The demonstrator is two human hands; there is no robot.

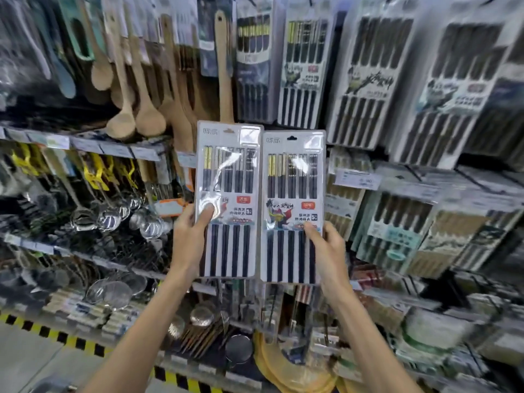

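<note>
On my feed the left hand (188, 236) grips the lower left edge of one chopstick pack, the left pack (228, 177). Its thumb is pressed flat on the clear front and the fingers are out of sight behind the card. The right hand (326, 251) holds a second, matching pack, the right pack (293, 194), by its lower right edge, again with the thumb on the front and the fingers hidden behind. Both packs stand upright above the hands, side by side, with their inner edges just about touching. The one in the right hand sits a little lower. The hands themselves are well apart, one on each outer edge. Each pack shows five pairs of dark chopsticks with gold bands near the top, and glare washes over the printed label just above the left thumb. Above and beyond the left hand hang wooden spoons (136, 120), and metal ladles (107, 219) hang off to its left. Above the right hand are more hanging chopstick packs (303, 66). Below both forearms a yellow-and-black striped strip (71, 340) runs along the foot of the shelving.
</note>
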